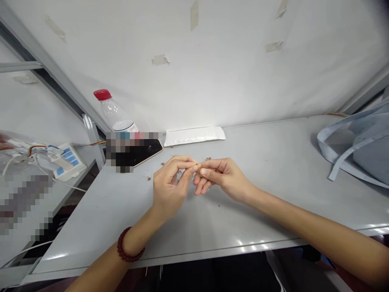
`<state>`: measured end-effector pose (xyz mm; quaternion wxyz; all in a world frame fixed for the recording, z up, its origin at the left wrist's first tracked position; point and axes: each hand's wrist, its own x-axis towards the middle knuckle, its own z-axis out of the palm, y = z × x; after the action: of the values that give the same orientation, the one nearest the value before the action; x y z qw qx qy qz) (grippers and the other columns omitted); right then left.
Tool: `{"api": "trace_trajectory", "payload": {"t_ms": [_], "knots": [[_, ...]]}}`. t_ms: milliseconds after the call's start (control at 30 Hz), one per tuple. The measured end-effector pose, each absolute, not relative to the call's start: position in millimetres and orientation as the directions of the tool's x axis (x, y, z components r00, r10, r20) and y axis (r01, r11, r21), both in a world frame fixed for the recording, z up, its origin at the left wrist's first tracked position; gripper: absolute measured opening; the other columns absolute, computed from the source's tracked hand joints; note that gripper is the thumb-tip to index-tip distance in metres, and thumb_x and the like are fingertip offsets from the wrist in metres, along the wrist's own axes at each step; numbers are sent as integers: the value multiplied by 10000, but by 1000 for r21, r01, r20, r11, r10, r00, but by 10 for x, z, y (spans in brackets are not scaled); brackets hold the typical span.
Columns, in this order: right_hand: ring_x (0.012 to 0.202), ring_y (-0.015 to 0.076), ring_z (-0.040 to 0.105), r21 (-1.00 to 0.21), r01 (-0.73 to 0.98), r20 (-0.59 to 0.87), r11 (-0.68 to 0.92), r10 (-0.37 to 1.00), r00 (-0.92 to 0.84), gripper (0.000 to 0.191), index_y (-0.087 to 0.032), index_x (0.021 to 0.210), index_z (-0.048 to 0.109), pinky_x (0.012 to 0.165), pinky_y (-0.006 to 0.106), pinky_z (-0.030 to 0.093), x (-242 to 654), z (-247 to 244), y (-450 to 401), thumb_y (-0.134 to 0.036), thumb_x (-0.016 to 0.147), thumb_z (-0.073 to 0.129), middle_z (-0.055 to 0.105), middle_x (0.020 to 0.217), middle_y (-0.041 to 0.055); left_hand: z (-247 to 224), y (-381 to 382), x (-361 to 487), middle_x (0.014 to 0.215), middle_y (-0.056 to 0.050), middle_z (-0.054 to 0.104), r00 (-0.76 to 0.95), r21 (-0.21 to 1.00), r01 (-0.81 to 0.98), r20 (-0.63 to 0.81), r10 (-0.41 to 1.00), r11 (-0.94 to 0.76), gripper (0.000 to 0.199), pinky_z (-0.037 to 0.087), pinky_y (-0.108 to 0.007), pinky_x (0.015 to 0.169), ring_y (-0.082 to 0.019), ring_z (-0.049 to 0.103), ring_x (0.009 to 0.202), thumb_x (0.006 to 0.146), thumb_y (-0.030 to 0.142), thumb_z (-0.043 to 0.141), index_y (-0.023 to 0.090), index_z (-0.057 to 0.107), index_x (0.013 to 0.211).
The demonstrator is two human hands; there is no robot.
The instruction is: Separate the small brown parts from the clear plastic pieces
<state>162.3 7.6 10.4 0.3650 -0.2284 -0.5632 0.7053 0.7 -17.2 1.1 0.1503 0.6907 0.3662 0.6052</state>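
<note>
My left hand (172,182), with a dark red bead bracelet (124,248) at its wrist, pinches with thumb and forefinger. Against its fingertips, my right hand (223,176) pinches too, its other fingers loosely curled below. Whatever lies between the two pinches is too small and too covered to name. Behind and below the hands, several small brownish and clear pieces lie scattered on the grey table (243,227). One small brown piece (148,178) rests left of my left hand, and a few more (208,158) show just beyond my fingers.
A white flat packet (194,136) lies along the wall. Left of it are a black-screened phone (146,152) and a clear bottle with a red cap (114,111). A grey-blue bag (364,142) with straps sits at right. A power strip (69,162) with cables is at far left.
</note>
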Motion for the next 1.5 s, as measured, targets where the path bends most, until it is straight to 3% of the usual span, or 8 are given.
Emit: {"api": "trace_trajectory", "payload": {"t_ms": [400,633,733,800,933,1100,1267,1500], "knots": [[576,117,686,-942,-317,91,-108,828,-553,236,-124,751,644,550,212,545,1568,73,7,-332,861,620,643,674,4,41,-190,18,862,-21,684,15,743,220,646,763,-632,135,524,-253,749,-126,636,823,815,79,630,190,705,803],[560,120,652,-985,-169,134,43,808,-574,261,-134,776,624,530,241,511,1630,121,83,-354,896,550,625,660,9,207,-114,-140,899,-49,708,126,827,292,465,876,-481,86,518,-265,712,-161,643,817,805,216,662,189,742,791],[655,132,628,-923,61,290,381,790,-541,198,-145,880,630,612,273,498,1689,141,180,-300,913,511,652,714,28,383,-61,-313,879,-41,723,31,795,500,380,924,-344,162,494,-264,715,-169,638,805,815,304,636,181,736,778],[701,147,597,-726,296,432,621,746,-507,175,-141,882,633,657,301,479,1736,87,279,-254,907,500,661,791,57,469,-27,-425,750,-28,714,26,757,630,205,978,-175,206,471,-260,616,-167,622,689,800,351,629,175,730,760],[834,206,562,-413,559,424,719,695,-580,228,-129,917,657,717,348,465,1822,-134,505,-191,917,437,621,915,124,485,36,-580,728,-19,715,102,608,791,-15,995,-72,194,452,-270,623,-184,630,696,782,334,598,188,723,758],[895,227,555,-423,570,364,704,709,-604,218,-139,923,685,768,356,467,1866,-273,648,-177,905,471,610,910,127,352,87,-638,718,-16,705,188,405,909,-189,964,-98,128,430,-259,612,-184,634,705,719,218,581,192,702,750],[862,205,563,-472,566,359,676,734,-577,191,-150,929,670,749,342,463,1836,-208,611,-217,912,492,621,911,105,239,77,-565,707,-45,686,179,245,959,-145,973,-140,134,353,-274,554,-188,589,635,689,162,533,191,663,683],[875,198,581,-470,512,390,719,690,-610,169,-144,957,653,757,330,452,1579,-61,693,-195,908,499,633,953,106,260,42,-515,629,-52,640,185,238,958,-88,979,-159,149,309,-287,529,-188,546,575,677,143,488,193,589,579]]}}
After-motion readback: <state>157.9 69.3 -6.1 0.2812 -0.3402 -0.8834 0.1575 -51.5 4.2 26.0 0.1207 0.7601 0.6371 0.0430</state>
